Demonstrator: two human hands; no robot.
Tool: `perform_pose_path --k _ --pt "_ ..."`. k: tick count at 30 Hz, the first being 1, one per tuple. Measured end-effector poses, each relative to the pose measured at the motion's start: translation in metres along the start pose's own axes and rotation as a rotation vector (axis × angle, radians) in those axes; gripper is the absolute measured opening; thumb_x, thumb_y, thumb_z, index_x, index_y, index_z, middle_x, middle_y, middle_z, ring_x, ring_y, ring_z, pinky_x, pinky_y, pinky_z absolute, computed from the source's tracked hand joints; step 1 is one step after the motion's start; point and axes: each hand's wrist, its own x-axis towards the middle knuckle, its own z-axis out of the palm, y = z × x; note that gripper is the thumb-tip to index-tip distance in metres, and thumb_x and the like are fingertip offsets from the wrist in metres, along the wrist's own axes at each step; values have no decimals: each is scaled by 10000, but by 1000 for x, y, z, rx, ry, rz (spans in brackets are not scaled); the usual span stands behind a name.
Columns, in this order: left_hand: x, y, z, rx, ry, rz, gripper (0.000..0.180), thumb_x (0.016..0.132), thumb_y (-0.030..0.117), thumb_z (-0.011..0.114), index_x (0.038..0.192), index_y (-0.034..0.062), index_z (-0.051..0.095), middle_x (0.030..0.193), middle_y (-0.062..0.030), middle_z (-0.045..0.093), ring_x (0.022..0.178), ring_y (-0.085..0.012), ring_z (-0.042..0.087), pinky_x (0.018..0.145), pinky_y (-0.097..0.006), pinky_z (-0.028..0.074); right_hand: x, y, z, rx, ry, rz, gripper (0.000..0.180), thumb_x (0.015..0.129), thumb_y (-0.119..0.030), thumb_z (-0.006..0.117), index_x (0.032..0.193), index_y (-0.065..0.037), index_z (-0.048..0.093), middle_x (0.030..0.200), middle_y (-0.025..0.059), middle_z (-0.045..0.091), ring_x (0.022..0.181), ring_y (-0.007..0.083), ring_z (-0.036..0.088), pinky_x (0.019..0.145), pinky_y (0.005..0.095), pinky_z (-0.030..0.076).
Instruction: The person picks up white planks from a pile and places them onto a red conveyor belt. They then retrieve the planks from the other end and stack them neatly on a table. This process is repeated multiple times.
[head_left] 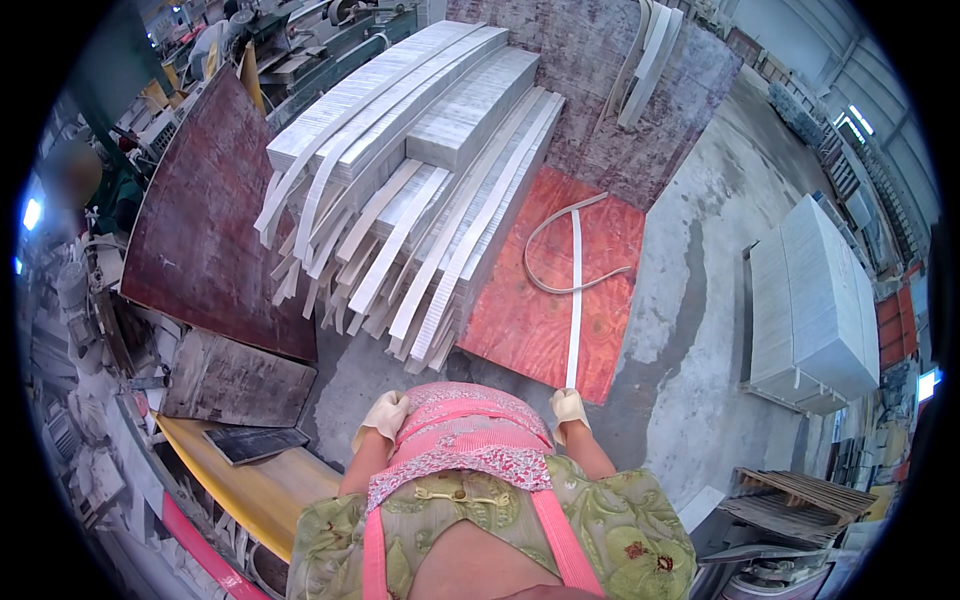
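Note:
My right hand (pixel 568 407), in a pale glove, is closed on the near end of a long white strip (pixel 575 310). The strip runs away from me over a reddish board (pixel 510 320). Lying on that board is a curved, thin beige strip (pixel 534 268) that crosses the white one. Beside the pink apron (pixel 470 410), my left hand (pixel 384 414), gloved too, has its fingers curled closed; whatever may be in them is hidden. A tall stack of white and pale slats (pixel 400 160) stands ahead, its uneven near ends jutting toward me.
A dark red panel (pixel 210 220) leans on the left, above a worn grey board (pixel 240 375). Several strips (pixel 650 65) lean against the mottled back panel (pixel 690 120). To the right, a large pale block stack (pixel 815 300) stands on the concrete floor, with a wooden pallet (pixel 800 500) nearer.

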Motion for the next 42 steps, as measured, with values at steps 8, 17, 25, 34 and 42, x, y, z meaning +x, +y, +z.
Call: perform_pose_path --k 8,17,25,34,42 --pt "0 24 0 -18 -61 3 344 923 314 566 938 -9 682 832 -100 718 797 -189 668 760 -328 518 -1 -17 -8 70 32 45 273 878 -157 528 959 41 699 773 111 678 728 204 645 681 376 514" --pt "-2 36 5 11 -106 2 342 917 309 571 952 -9 691 821 -89 719 772 -181 664 740 -319 518 -7 7 -16 35 74 16 309 845 -163 535 931 60 731 789 161 701 757 241 678 689 398 520" --pt "-8 46 2 30 -85 -12 338 915 305 573 941 -8 697 830 -99 727 790 -193 678 763 -322 522 -11 -7 -23 -30 14 84 338 899 -210 516 1029 23 723 989 242 727 993 342 708 871 424 533" --pt "12 30 12 5 -57 2 325 913 298 580 934 -7 690 826 -97 720 793 -193 673 768 -324 521 30 23 -6 -63 94 -80 340 904 -221 517 913 65 701 764 171 684 747 241 665 677 430 496" --pt "0 70 19 -82 -87 -21 278 908 255 593 938 -13 659 817 -82 682 750 -163 625 707 -304 506 31 2 -12 14 -24 89 362 921 -262 507 1079 -4 706 1063 276 709 1068 412 683 912 457 526"
